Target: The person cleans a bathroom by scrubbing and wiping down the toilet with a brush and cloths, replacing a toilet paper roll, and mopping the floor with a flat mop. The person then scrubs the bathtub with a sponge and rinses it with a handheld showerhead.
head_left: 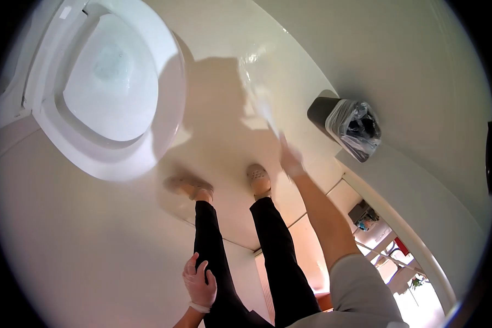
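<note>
Nearest you, on the toilet's lower-right side and well apart from it, your left hand (200, 284) wears a thin pale glove and holds nothing; its fingers are parted and slightly curled beside your dark trousers (276, 251). Farther out, your right hand (293, 162) is closed around the end of a slim white tool (269, 117), blurred, pointing up and away from you. The tool is to the right of the toilet, outside its bowl; you cannot tell whether its tip touches the floor (213, 109).

Your clogs (258, 176) stand just beside the toilet (115, 164), whose bowl is open with water (113, 68) showing. Across from the toilet, by the wall, is a dark bin (320, 112) with a clear liner (361, 128). The bowl looks largely white; what is finished or left cannot be judged from this view.
</note>
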Demonstrator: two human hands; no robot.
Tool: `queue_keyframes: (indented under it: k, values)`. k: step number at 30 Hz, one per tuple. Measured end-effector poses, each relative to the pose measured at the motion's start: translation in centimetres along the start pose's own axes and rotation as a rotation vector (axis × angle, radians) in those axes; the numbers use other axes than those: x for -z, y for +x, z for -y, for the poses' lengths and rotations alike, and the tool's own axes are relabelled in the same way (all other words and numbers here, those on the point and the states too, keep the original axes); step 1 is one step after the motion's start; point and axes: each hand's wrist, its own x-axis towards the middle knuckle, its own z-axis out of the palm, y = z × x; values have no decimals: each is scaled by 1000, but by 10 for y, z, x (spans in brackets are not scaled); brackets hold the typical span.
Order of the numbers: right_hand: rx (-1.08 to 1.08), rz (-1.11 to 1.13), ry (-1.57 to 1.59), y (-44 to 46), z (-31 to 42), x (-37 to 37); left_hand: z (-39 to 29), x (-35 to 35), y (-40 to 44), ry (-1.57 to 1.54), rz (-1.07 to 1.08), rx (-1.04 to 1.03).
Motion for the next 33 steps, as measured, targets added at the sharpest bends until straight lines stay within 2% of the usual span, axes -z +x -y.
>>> queue_keyframes:
  k: [2, 4, 6, 7, 10, 12, 14, 15, 17, 19, 22, 24, 26, 27, 29, 30, 32, 33]
  values:
    - [-330, 435, -206, -91, -15, 34, 1, 0, 3, -34, -9, 16]
    - [-286, 408, -293, -111, -53, 23, 8, -1, 6, -53, -3, 29]
    - [-188, 317, -321, -37, -30, 49, 9, -1, 6, -58, 6, 42]
    - [-96, 105, -346, 16, -27, 40, 12, -3, 8, -58, 1, 57]
    - [-237, -25, -86, 161, 76, 67, 15, 2, 7, -14, -18, 40]
    - [-294, -50, -62, 173, 137, 33, 12, 8, 13, -82, -78, 30]
    - [-72, -213, 101, 114, 152, -42, 11, 10, 9, -96, -96, 71]
    - [-56, -198, 100, 77, 170, -28, 2, 3, 4, -126, -111, 75]
    - [252, -25, -109, 6, 244, 5, 1, 0, 2, -151, -129, 88]
    - [53, 460, -73, -38, 258, -96, 8, -3, 1, -166, -160, 97]
    - [163, 570, -64, -31, 307, -130, 5, -8, 0, -182, -201, 141]
    - [463, 454, -274, -14, 323, -130, 8, -14, -7, -186, -218, 163]
    - [128, 350, -19, 5, 238, -181, 4, -16, -10, -203, -211, 207]
    - [429, 434, -181, 11, 175, -158, 6, -18, -10, -214, -218, 205]
    - [204, 522, -518, 5, 126, -53, 9, -21, -12, -234, -229, 216]
    - [72, 489, -482, 6, 91, -25, 8, -20, -12, -247, -229, 212]
    - [-127, 564, -500, 10, 93, 43, 5, -20, -8, -271, -220, 222]
    - [-106, 443, -426, 24, 89, 38, 4, -22, -4, -277, -227, 199]
